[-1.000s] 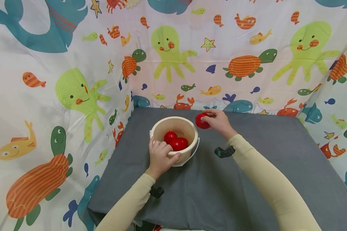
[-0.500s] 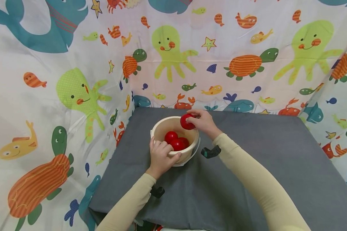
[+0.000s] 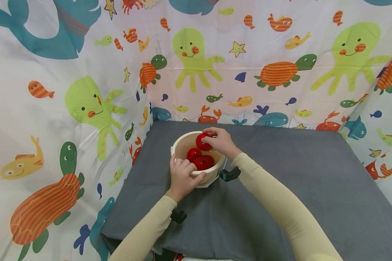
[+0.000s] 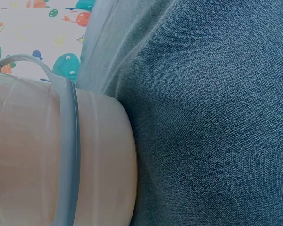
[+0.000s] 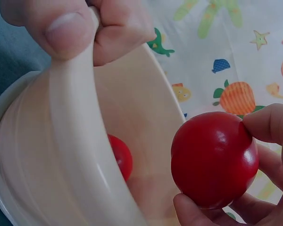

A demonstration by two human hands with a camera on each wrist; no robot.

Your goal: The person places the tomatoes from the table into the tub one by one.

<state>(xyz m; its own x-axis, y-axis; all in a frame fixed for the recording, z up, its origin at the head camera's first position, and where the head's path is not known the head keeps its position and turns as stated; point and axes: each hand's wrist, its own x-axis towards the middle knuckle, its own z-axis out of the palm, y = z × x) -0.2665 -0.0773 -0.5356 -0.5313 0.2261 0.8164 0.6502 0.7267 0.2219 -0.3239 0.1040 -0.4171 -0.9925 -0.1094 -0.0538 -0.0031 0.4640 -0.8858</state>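
Observation:
A cream bucket [image 3: 183, 143] stands on the grey cloth. My left hand [image 3: 182, 177] grips its near rim, the fingers hooked inside and the thumb outside; the right wrist view shows that thumb [image 5: 68, 35] over the rim. Between the thumb and fingers of my right hand [image 3: 223, 142] is a glossy red, faintly lobed tomato [image 5: 214, 160], held above the bucket's far right inside. Lower in the bucket lie more red tomatoes [image 3: 194, 154], partly hidden by one another and by my left fingers. Only the bucket's outer wall [image 4: 108, 155] shows in the left wrist view.
A grey cloth [image 3: 300, 174] covers the table. Curtains [image 3: 117, 54] printed with sea animals hang behind it and along both sides. The bucket's pale handle [image 4: 68, 150] hangs down against its side. Each wrist carries a small black device [image 3: 230, 174].
My right hand has moved left with the tomato, from beside the bucket to above its opening, and slightly lower over the last half second. My left hand stays on the rim.

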